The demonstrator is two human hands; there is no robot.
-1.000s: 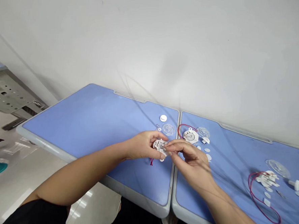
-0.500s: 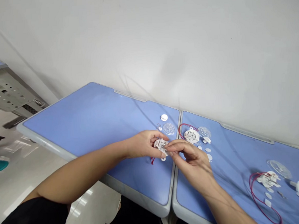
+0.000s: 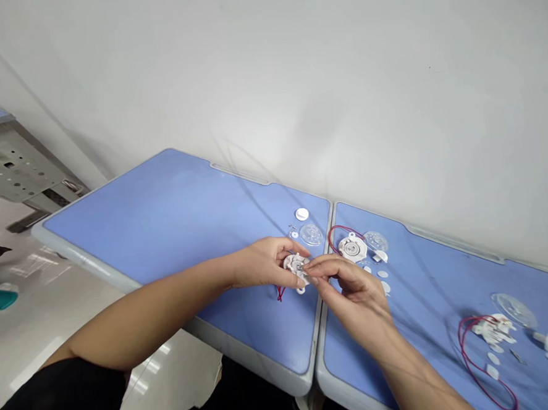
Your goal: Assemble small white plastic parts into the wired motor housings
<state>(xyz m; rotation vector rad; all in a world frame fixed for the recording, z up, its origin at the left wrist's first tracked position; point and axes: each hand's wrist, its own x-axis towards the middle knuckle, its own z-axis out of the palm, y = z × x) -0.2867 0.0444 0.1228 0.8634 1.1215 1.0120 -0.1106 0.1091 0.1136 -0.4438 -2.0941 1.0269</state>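
Between the fingers and thumb of my left hand (image 3: pixel 271 264) is a small white plastic housing (image 3: pixel 294 267), held just above the blue desk. Red wires (image 3: pixel 280 292) hang below it. My right hand (image 3: pixel 351 287) is closed in a pinch at the housing's right side; whatever its fingertips hold is too small to make out. Just beyond lie a clear round disc (image 3: pixel 311 234), a white round knob (image 3: pixel 302 214), a small white ring (image 3: pixel 294 234) and tiny metal bits.
Right of the desk seam, another white housing (image 3: pixel 352 248) with red wire lies beside a clear disc (image 3: pixel 376 242), a white knob (image 3: pixel 380 256) and small white discs. Farther right, a third housing (image 3: pixel 494 329) sits among similar parts. A wall (image 3: pixel 388 99) runs behind the desks.
Both hands stay almost in place around the white housing, with only a slight shift of the fingertips. The whole view has moved a little.
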